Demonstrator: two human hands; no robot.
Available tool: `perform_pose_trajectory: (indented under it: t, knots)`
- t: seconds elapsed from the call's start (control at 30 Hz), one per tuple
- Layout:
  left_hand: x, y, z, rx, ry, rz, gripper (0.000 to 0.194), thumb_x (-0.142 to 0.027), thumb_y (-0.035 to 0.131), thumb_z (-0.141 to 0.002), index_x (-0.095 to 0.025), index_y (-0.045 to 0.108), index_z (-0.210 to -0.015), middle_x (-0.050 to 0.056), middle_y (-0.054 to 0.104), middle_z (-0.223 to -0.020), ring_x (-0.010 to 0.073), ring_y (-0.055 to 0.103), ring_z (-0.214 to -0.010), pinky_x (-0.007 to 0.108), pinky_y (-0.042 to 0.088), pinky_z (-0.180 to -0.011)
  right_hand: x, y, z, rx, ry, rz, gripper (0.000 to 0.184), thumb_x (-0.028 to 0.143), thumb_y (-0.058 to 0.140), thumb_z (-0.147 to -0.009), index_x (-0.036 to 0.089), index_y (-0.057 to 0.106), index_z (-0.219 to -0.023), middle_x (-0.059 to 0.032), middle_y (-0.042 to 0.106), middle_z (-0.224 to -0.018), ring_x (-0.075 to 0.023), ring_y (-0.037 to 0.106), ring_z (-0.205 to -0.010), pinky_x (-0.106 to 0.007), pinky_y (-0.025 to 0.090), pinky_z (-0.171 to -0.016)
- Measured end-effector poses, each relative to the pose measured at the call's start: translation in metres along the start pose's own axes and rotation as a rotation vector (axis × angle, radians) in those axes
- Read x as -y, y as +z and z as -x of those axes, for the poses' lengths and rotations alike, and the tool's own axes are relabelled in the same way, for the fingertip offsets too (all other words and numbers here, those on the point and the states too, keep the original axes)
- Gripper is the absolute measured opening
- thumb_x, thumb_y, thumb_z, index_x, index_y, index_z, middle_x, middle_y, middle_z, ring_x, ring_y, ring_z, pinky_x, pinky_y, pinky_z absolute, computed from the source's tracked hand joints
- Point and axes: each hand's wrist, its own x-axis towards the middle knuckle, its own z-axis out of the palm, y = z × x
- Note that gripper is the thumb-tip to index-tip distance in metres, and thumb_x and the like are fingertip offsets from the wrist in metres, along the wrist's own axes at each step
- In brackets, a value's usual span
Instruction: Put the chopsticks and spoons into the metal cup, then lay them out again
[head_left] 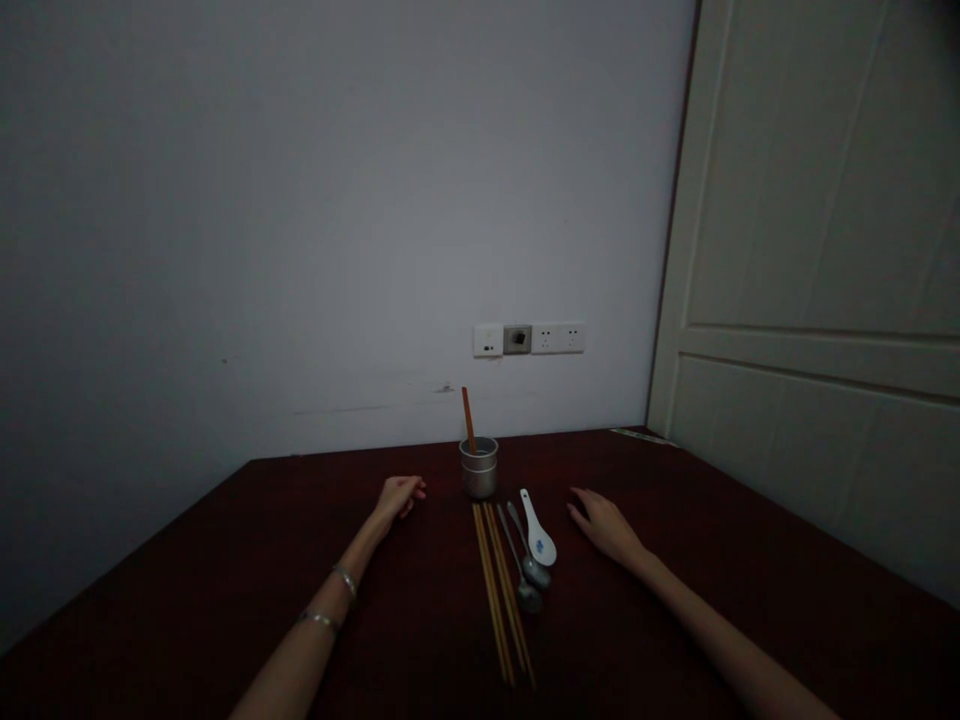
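Note:
My left hand (pixel 399 497) rests on the dark red table (pixel 225 580), fingers loosely curled and holding nothing, just left of a small metal cup (pixel 479 470). One wooden chopstick (pixel 468 420) stands in the cup. My right hand (pixel 602 524) lies flat on the table with fingers stretched out, empty, to the right of the cutlery. Between my hands lie several wooden chopsticks (pixel 502 592), two metal spoons (pixel 525 572) and a white ceramic spoon (pixel 539 535) with a blue mark.
A pale wall stands behind the table with a row of sockets (pixel 529 339). A white door (pixel 817 300) is at the right. A thin light strip (pixel 643 436) lies at the table's far right corner.

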Motion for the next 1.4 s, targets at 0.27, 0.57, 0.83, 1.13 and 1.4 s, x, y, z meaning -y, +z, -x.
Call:
perform_pose_trajectory:
  t: [0.27,0.57,0.83,1.13,1.4]
  knots:
    - [-0.049,0.027,0.035,0.374,0.018,-0.529,0.023,-0.032,0.054,-0.066,-0.01,0.059,-0.061,0.003,0.061,-0.053,0.0054,0.038,-0.033,0.017,0.026,-0.033,0.001,0.0,0.001,0.006,-0.013,0.028,0.043,0.032,0.035,-0.084,0.008,0.054,-0.113,-0.0164,0.056,-0.115,-0.0254,0.049,-0.11,-0.037,0.035,-0.095]
    - [-0.076,0.081,0.073,0.339,0.072,-0.849,0.022,-0.03,0.048,-0.069,-0.013,0.061,-0.065,0.006,0.063,-0.056,0.0137,0.056,-0.048,0.022,0.041,-0.048,0.007,-0.007,0.003,-0.016,-0.036,0.038,0.041,0.032,0.033,-0.085,0.009,0.059,-0.108,-0.0156,0.058,-0.113,-0.0252,0.049,-0.11,-0.036,0.035,-0.096]
    - [-0.075,0.09,0.071,0.286,0.07,-0.95,0.027,-0.033,0.045,-0.072,-0.014,0.064,-0.076,0.009,0.067,-0.068,0.0199,0.063,-0.067,0.026,0.046,-0.059,0.008,-0.008,0.003,-0.008,-0.043,0.061,0.044,0.033,0.03,-0.087,0.007,0.059,-0.107,-0.0171,0.058,-0.113,-0.0253,0.048,-0.112,-0.037,0.034,-0.096]
    - [-0.072,0.1,0.075,0.215,0.105,-1.048,0.032,-0.035,0.045,-0.074,-0.017,0.063,-0.093,0.013,0.064,-0.098,0.0276,0.06,-0.09,0.035,0.047,-0.07,0.011,-0.011,0.004,-0.015,-0.061,0.066,0.042,0.032,0.03,-0.087,0.01,0.061,-0.105,-0.0147,0.059,-0.111,-0.0233,0.05,-0.11,-0.035,0.034,-0.096]
    - [-0.066,0.103,0.075,0.156,0.151,-0.978,0.028,-0.031,0.05,-0.07,-0.014,0.064,-0.087,0.013,0.065,-0.092,0.0229,0.062,-0.084,0.023,0.046,-0.062,0.008,-0.008,0.002,0.011,-0.036,0.058,0.043,0.033,0.03,-0.087,0.008,0.06,-0.106,-0.016,0.058,-0.113,-0.0248,0.049,-0.111,-0.036,0.034,-0.097]
